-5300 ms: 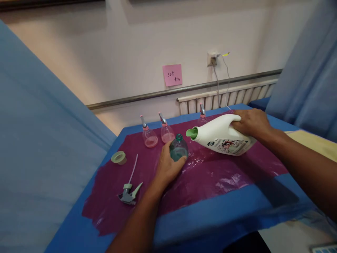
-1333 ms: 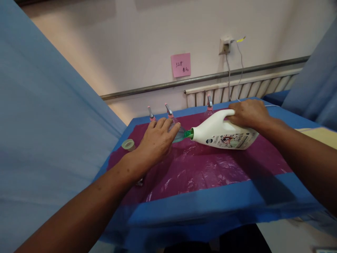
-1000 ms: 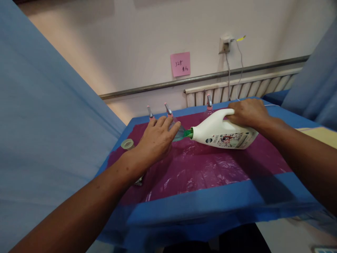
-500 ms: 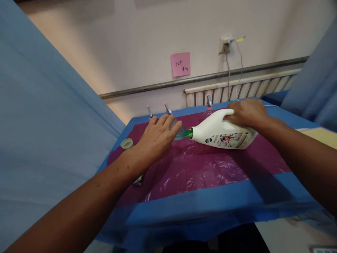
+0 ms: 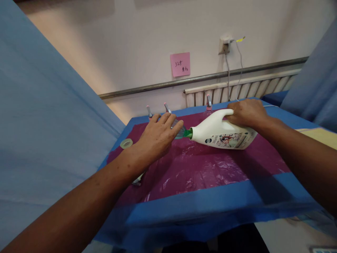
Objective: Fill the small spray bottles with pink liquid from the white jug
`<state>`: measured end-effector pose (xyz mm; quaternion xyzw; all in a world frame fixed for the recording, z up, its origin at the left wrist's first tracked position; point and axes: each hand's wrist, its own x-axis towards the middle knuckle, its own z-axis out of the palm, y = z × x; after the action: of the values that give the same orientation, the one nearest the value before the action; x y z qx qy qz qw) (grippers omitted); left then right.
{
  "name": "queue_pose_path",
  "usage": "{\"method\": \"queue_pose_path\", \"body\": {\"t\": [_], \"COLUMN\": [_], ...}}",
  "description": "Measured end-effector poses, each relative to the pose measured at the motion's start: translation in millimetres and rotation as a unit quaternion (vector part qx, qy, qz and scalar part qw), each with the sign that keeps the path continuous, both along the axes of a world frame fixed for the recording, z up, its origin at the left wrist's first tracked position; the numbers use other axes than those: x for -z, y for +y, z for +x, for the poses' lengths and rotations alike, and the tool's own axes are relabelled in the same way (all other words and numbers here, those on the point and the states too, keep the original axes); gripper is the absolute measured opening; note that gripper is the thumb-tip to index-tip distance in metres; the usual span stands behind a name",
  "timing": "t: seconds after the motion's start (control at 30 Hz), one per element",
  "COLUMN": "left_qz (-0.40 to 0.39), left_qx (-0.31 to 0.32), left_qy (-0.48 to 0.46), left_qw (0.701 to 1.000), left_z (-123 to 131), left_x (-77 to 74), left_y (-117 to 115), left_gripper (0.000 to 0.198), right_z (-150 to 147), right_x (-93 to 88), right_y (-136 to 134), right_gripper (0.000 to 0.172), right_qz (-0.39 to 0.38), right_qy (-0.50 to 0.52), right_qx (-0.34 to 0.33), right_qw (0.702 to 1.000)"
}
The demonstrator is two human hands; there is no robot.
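My right hand (image 5: pixel 246 112) is wrapped round the handle of a white detergent jug (image 5: pixel 223 131), which is tipped almost level with its mouth to the left. A green piece (image 5: pixel 187 133) shows at the jug's mouth; I cannot tell whether it is a spout or liquid. Against it lies a clear plastic container (image 5: pixel 180 131), mostly covered by my left hand (image 5: pixel 162 135), which closes over it from above. A translucent round cap (image 5: pixel 126 143) lies left of my left wrist. Below that forearm, a small light object (image 5: pixel 138 180) is partly hidden.
Bottles with grey-and-pink tops (image 5: pixel 150 111) stand along the back, one on the right (image 5: pixel 209 102). A maroon plastic sheet (image 5: pixel 205 168) covers the blue table cloth (image 5: pixel 210 196). Blue curtains (image 5: pixel 52 116) hang at both sides. Behind are a radiator (image 5: pixel 252 84) and a plugged-in cable (image 5: pixel 229 73).
Almost nothing differs. The fingers of my left hand have shifted very slightly; the jug stays tipped in my right hand.
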<state>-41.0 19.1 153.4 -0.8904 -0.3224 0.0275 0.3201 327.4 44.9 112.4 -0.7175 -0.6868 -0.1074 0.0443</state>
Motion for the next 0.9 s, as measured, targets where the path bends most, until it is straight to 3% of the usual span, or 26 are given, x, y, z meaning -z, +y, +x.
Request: {"method": "queue_pose_path", "body": {"t": [0.67, 0.9], "left_qz": [0.05, 0.013], "left_qx": [0.057, 0.051], "left_qy": [0.019, 0.004], "left_qw": [0.997, 0.999], "left_z": [12, 20], "left_x": [-9.4, -15.3], "left_y": [5, 4], "left_gripper": [0.049, 0.052], "right_z": [5, 4], "right_x": [1.5, -3.2], "right_y": [1, -3], "right_gripper": [0.049, 0.047], "right_qz": [0.01, 0.005], "right_qy": [0.0, 0.007], "right_qx": [0.011, -0.002], "right_qw": [1.0, 1.0]}}
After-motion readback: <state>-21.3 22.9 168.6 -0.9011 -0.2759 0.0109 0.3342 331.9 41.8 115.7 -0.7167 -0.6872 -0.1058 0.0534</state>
